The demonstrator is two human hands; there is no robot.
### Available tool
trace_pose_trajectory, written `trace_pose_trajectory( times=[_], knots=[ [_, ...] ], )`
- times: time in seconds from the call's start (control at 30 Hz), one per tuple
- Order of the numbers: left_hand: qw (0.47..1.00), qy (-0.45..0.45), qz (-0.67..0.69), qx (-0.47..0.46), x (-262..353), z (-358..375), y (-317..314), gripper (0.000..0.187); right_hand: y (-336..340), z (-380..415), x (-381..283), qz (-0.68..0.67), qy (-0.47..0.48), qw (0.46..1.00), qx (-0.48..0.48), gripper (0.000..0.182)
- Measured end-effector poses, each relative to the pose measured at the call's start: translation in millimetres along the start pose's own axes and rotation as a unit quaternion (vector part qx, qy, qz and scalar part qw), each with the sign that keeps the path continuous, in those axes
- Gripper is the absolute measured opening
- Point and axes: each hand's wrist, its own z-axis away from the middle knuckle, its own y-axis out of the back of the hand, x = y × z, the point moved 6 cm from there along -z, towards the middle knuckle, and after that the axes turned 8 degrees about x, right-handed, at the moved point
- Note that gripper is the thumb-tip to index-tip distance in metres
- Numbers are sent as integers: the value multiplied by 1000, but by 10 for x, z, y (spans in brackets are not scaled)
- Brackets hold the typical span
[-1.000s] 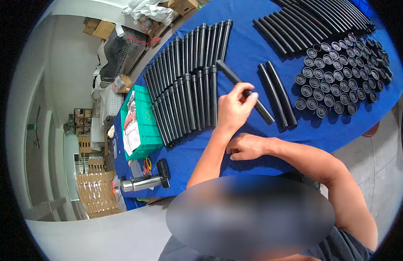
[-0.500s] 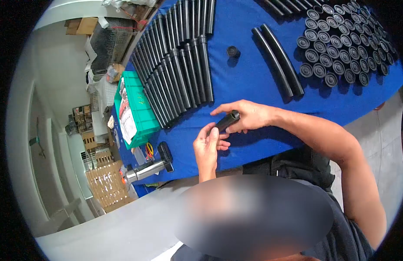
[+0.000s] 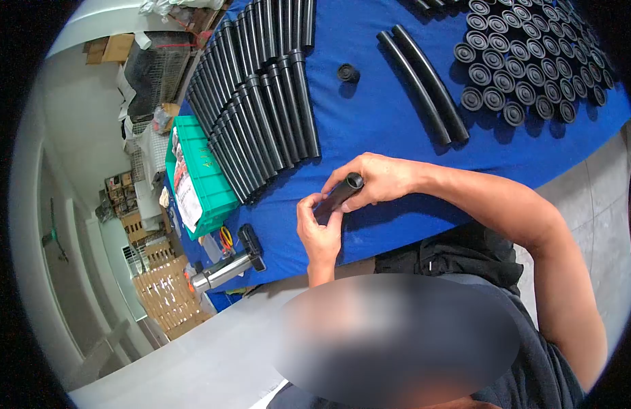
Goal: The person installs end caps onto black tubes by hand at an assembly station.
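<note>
Between my two hands a black plastic tube [image 3: 339,198] is held tilted, its hollow end facing up toward me. My left hand [image 3: 320,232] grips its lower part, the thumb and fingers closed round it. From the other side my right hand [image 3: 380,180] closes on the tube near the open end, thumb below and fingers curled over the far side. The tube's lower end is hidden by the left fingers. Beyond the hands, a single round black cap [image 3: 347,73] stands on the blue cloth.
Rows of black tubes [image 3: 271,123] lie at the left on the blue-covered table [image 3: 370,116]. Two longer curved tubes [image 3: 424,85] and many round black caps [image 3: 513,85] are at the right. A green crate [image 3: 210,184], a metal-and-black tool [image 3: 227,268] and yellow-handled scissors [image 3: 225,237] sit left.
My right fingers have closed in around the tube, and my left fingers have curled tighter on it. The whole view has shifted slightly.
</note>
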Motion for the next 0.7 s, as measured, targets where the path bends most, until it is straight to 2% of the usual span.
trace_pose_trajectory(
  times=[0.07, 0.17, 0.2, 0.3, 0.4, 0.5, 0.6, 0.67, 0.7],
  knots=[
    [999, 34, 21, -18, -35, 6, 10, 38, -50, -39, 90, -24, 48, 998, -13, 43],
    [971, 132, 167, -109, -78, 9, 46, 36, -62, 2, -48, -30, 31, 998, -44, 44],
    [962, 130, 186, -150, -89, 11, 57, 36, -71, 0, -47, -45, 38, 997, -50, 44],
    [954, 119, 210, -178, -85, -2, 84, 37, -90, -1, -44, -74, 51, 994, -61, 43],
    [951, 120, 188, -215, -29, -43, 86, 39, -74, 8, -60, -59, 50, 995, -56, 42],
    [955, 94, 196, -200, 44, -83, 89, 38, -52, 9, -71, -41, 51, 997, -45, 41],
    [981, 41, 70, -176, 48, -82, 81, 35, -24, -6, -65, -25, 35, 998, -35, 40],
    [981, 77, 62, -165, -73, -51, 73, 35, 16, 19, -121, 8, -4, 999, -33, 40],
    [981, 96, 58, -160, -134, -36, 76, 36, 11, 12, -104, -10, 17, 999, -27, 39]
  ],
)
